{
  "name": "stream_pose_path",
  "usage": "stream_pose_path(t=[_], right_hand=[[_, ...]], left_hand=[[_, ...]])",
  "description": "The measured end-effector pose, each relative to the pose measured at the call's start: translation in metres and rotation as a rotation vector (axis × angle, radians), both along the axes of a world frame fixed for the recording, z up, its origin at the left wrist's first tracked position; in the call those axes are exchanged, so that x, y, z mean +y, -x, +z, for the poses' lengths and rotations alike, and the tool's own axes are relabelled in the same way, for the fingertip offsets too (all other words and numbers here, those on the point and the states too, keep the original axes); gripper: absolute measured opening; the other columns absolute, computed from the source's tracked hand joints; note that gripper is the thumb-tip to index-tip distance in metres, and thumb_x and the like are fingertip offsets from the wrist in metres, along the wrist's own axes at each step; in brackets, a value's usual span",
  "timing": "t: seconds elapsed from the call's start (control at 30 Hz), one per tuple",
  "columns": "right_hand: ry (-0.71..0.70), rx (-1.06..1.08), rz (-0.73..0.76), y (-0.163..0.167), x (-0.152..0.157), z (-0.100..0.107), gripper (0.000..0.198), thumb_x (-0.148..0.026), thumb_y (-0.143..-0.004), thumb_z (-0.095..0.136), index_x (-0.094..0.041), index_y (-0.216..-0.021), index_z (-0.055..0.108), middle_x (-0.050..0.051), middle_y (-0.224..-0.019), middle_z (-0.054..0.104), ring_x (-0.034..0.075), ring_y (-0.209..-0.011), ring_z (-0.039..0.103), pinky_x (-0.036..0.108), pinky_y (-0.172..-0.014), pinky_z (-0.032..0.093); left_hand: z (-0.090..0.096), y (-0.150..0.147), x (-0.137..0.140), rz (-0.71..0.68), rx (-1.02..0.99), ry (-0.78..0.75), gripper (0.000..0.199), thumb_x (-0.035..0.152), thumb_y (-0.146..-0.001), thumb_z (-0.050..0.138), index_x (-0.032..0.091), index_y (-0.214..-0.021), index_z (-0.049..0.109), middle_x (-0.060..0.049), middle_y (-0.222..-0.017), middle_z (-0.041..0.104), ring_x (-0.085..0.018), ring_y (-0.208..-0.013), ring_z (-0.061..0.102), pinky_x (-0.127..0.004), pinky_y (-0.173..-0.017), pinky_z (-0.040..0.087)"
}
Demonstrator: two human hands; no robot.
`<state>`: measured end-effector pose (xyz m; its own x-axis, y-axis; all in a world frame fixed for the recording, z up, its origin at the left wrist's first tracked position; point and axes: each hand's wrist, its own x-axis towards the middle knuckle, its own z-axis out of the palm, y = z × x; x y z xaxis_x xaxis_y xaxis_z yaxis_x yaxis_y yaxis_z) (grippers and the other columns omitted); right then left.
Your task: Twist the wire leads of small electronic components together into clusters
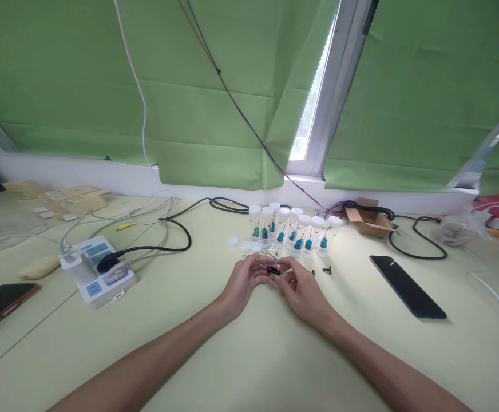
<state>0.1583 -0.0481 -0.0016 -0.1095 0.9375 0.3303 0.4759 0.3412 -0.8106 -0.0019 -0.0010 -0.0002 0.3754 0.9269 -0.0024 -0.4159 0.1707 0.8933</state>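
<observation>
My left hand [244, 281] and my right hand [303, 287] meet over the table, fingers closed in a pinch around a small black part [272, 270]. A thin metal rod seems to run from that part toward my left fingers; its exact kind is too small to make out. Just beyond my fingers stand several clear tubes [280, 229] with white caps, most holding a blue-green piece on a thin stem. Beside my right hand lies a small black T-shaped piece [327, 270]. Loose white caps [233, 241] rest left of the tubes.
On the left sits a white power strip [103, 280] with plugs and cables. A dark phone [407, 286] lies to the right. Behind it are an open cardboard box [367, 222] and a black cable [425, 257]. Another phone [7, 303] is at far left.
</observation>
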Motion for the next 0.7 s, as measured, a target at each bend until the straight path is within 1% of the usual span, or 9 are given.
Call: stream_pose_path(t=[0.23,0.7], right_hand=[[-0.014,0.002,0.007,-0.0007,0.0027,-0.0032,0.021,-0.028,-0.092,0.051,-0.021,-0.112,0.052,0.002,-0.096,0.059,0.012,-0.063,0.058,0.026,-0.057,0.043],[-0.022,0.013,-0.006,-0.0008,0.0020,-0.0037,0.019,-0.027,-0.091,0.052,-0.021,-0.109,0.053,0.001,-0.092,0.060,0.012,-0.060,0.056,0.026,-0.056,0.042]], left_hand=[[-0.0007,0.0004,0.0009,-0.017,0.014,-0.017,0.039,0.041,-0.089,0.053,0.009,-0.089,0.074,-0.014,-0.091,0.072,-0.022,-0.078,0.065,-0.033,-0.071,0.054],[0.0009,-0.0001,-0.0007,-0.032,0.002,-0.031,0.042,0.043,-0.090,0.051,0.008,-0.087,0.074,-0.015,-0.091,0.071,-0.023,-0.078,0.065,-0.035,-0.071,0.054]])
